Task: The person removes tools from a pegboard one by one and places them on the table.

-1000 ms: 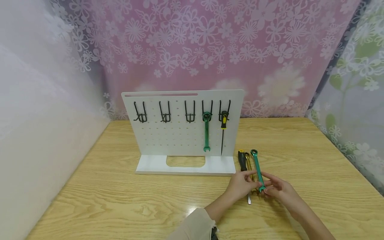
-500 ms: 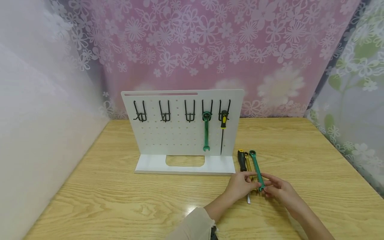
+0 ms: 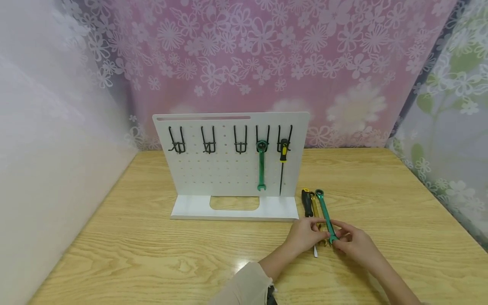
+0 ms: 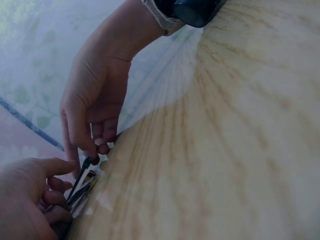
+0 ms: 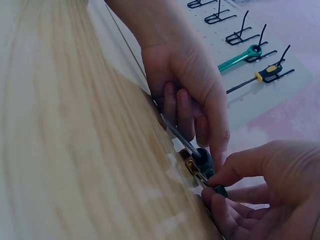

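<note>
On the table right of the pegboard lie a green ratchet wrench (image 3: 324, 209), a gold wrench (image 3: 315, 208) and a black-and-yellow screwdriver (image 3: 306, 204), roughly side by side. My right hand (image 3: 360, 246) pinches the lower, open-jaw end of the green wrench between thumb and fingers. My left hand (image 3: 302, 233) lies across the screwdriver and gold wrench, hiding their middles; its index fingertip reaches the green wrench's left side. In the right wrist view the screwdriver's shaft (image 5: 182, 139) runs below the left hand's bent fingers.
A white pegboard (image 3: 213, 173) stands behind, with several black double hooks. Another green wrench (image 3: 261, 167) and another yellow-black screwdriver (image 3: 283, 153) hang on its two right hooks. A pale wall (image 3: 57, 148) rises at left; a flowered curtain (image 3: 228, 63) is behind.
The green wrench's ring end has shifted slightly left, nearer the gold wrench. Both hands stay in nearly the same place, and the head view has shifted a little.
</note>
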Tool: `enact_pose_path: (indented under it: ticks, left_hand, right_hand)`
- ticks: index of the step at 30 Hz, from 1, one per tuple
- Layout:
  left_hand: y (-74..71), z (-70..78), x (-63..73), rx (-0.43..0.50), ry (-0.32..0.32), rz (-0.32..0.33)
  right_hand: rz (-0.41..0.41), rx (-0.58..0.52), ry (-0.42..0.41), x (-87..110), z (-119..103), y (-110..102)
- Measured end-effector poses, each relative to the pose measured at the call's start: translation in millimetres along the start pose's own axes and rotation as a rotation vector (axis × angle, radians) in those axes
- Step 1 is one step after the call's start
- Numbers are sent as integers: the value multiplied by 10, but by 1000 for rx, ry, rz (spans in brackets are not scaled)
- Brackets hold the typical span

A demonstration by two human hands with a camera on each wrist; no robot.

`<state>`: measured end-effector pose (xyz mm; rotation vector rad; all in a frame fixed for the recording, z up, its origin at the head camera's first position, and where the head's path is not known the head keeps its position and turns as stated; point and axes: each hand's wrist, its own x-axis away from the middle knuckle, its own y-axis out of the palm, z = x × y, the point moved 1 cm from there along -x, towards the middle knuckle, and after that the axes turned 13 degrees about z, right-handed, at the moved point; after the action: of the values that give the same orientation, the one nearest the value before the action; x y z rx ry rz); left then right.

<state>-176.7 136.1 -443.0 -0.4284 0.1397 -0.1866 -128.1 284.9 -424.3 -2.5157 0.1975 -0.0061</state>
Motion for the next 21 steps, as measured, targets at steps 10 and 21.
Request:
enact_pose_path:
  ticks: [10, 21]
  left_hand:
    - [-6, -5, 0, -18, 13, -5]
    - [8, -14, -15, -16, 22, -1]
  right_hand:
    - [11, 113, -34, 7, -6, 13]
    - [22, 182, -135, 14, -27, 15]
